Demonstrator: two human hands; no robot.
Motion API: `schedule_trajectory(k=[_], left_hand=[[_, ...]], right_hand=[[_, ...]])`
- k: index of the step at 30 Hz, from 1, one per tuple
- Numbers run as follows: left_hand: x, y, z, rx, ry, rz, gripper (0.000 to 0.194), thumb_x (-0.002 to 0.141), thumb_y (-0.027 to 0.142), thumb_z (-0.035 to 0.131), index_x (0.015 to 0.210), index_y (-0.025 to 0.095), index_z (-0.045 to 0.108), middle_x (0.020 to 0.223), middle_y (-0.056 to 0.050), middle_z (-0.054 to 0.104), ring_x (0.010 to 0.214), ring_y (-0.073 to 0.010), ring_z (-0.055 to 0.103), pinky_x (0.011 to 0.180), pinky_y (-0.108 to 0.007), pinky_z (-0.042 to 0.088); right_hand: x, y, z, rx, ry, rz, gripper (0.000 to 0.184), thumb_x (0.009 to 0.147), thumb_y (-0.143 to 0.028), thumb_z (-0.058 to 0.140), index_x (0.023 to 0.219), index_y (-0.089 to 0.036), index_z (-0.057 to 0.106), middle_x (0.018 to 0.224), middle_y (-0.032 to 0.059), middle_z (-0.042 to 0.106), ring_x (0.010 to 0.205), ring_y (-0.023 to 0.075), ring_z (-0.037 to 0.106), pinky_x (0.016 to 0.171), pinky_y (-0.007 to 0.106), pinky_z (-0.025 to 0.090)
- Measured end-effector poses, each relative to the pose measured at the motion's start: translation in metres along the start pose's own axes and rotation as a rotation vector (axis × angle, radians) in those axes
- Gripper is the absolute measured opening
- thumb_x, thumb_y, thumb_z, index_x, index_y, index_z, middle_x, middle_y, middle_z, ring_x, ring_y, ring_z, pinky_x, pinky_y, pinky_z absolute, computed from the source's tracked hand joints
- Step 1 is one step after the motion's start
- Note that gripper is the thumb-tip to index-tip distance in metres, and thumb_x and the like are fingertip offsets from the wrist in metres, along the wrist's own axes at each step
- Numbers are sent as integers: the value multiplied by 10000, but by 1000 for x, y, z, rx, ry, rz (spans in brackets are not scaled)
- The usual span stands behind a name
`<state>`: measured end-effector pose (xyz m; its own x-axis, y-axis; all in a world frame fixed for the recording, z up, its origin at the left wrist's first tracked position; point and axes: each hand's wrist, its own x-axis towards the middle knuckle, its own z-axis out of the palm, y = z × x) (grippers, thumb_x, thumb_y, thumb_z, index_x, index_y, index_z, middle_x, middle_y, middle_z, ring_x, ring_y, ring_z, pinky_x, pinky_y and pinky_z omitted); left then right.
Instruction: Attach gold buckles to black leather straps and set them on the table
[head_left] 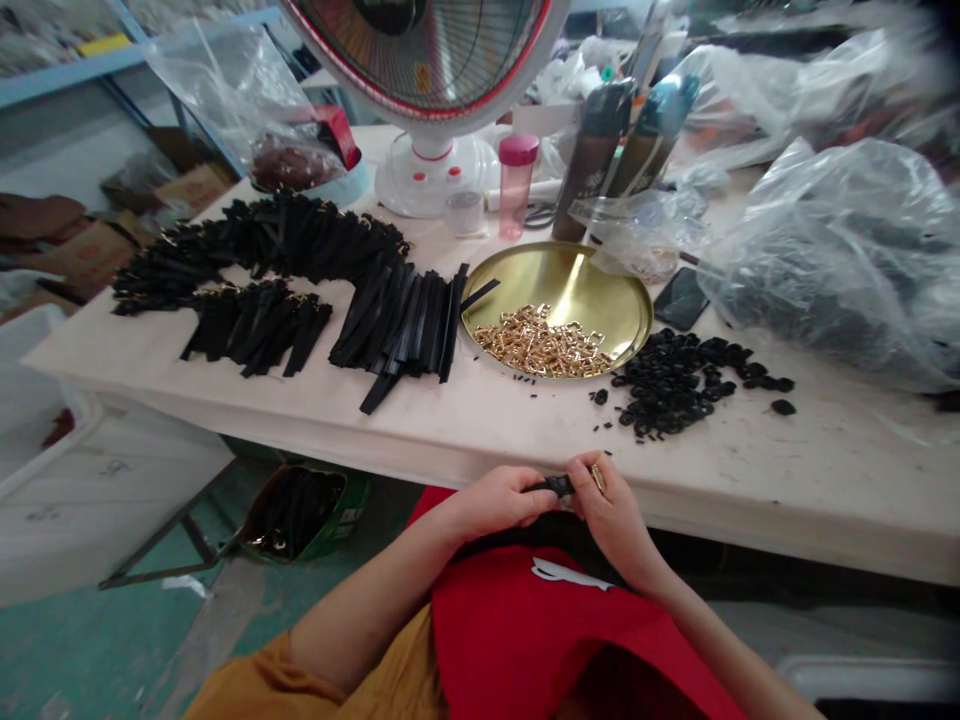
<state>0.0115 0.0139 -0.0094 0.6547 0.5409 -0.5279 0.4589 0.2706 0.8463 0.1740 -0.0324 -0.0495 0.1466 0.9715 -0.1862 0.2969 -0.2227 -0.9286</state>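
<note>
**A:** What do the two hands do, please?

**B:** The left hand (499,503) and the right hand (611,518) are close together, just past the table's near edge and in front of the person's red apron (517,625). Both are closed on one short black strap (553,486) — the left hand holds it from one side, the right hand from the other.

**A:** Is something else in the hands?

**B:** Yes, a small gold metal piece (597,478) shows at the fingers of the right hand. (It is very small in the view, so I cannot tell if it is fixed on the strap or only beside it.)

**A:** And what lies in front of the person?

**B:** On the pale table (757,490) there is a brass tray (600,300) with a heap of gold metal fittings (544,342). Just beside the tray lies a loose pile of black plastic pieces (671,385), and on the other side are long rows of black straps (397,320) — many of them with gold ends. A mobile phone (681,298) lies near the tray's rim, and a big plastic bag (832,260) with dark things inside sits to the right.

**A:** Anything lower down?

**B:** A green box (352,505) stands under the table's edge, on the person's left, with more black straps inside.
</note>
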Motion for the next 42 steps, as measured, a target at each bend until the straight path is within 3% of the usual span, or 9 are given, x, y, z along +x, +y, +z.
schedule_trajectory(k=[6, 11, 19, 24, 28, 31, 37, 39, 42], left_hand=[[-3, 0, 2, -83, -15, -56, 313, 759, 382, 483, 872, 104, 573, 598, 39, 421, 512, -63, 350, 471, -201, 246], [-5, -3, 5, -141, -3, -53, 261, 747, 336, 490, 854, 112, 572, 587, 44, 410, 503, -57, 335, 466, -193, 234], [-3, -7, 7, -132, 42, -66, 243, 722, 340, 495, 787, 116, 562, 609, 39, 439, 520, -62, 351, 479, -198, 247], [6, -15, 10, 8, 83, -105, 237, 705, 362, 516, 718, 127, 544, 591, 36, 452, 537, -82, 375, 483, -213, 248], [10, -15, 11, 10, 75, -90, 216, 711, 342, 514, 717, 129, 544, 606, 33, 467, 545, -80, 389, 495, -212, 264], [8, -11, 7, -167, -1, -121, 229, 721, 357, 526, 771, 135, 546, 541, 63, 385, 461, -52, 305, 451, -204, 204], [0, -11, -2, -467, -124, -81, 310, 760, 428, 511, 803, 123, 550, 460, 93, 262, 403, -45, 195, 423, -222, 90], [0, -11, 2, -431, -118, -80, 301, 758, 422, 511, 805, 127, 549, 465, 91, 282, 406, -43, 207, 423, -218, 106], [0, -7, 11, -257, -8, -106, 205, 716, 338, 540, 708, 134, 521, 487, 75, 363, 430, -41, 269, 431, -210, 169]], right_hand=[[-5, -1, 0, -179, 83, -140, 304, 876, -475, 376, 793, -196, 463, 640, -10, 465, 596, 147, 450, 575, 275, 359], [-8, 4, 4, -265, 89, -156, 290, 891, -456, 353, 834, -195, 466, 660, 2, 504, 603, 158, 481, 578, 278, 349], [-7, 6, 8, -271, 107, -160, 298, 890, -459, 355, 820, -191, 465, 641, -8, 492, 591, 150, 473, 576, 276, 339], [-5, 14, 11, -167, 109, -121, 326, 866, -490, 371, 787, -189, 469, 651, 0, 491, 613, 155, 466, 585, 281, 365], [-3, 18, 10, -83, 65, -8, 348, 852, -528, 381, 776, -197, 455, 605, -16, 446, 574, 149, 433, 539, 276, 349], [0, 14, 3, -35, -11, 38, 347, 844, -539, 391, 773, -202, 437, 556, -39, 400, 515, 129, 388, 499, 264, 317], [5, -2, -16, 178, -405, 122, 342, 798, -500, 492, 918, -187, 427, 531, -66, 416, 493, 101, 380, 489, 230, 306], [3, -5, -16, 202, -405, 144, 328, 787, -480, 504, 910, -185, 429, 537, -64, 423, 497, 99, 383, 492, 229, 306], [0, -6, -12, 129, -243, 130, 283, 752, -442, 524, 846, -187, 442, 581, -48, 437, 529, 103, 394, 509, 236, 319]])
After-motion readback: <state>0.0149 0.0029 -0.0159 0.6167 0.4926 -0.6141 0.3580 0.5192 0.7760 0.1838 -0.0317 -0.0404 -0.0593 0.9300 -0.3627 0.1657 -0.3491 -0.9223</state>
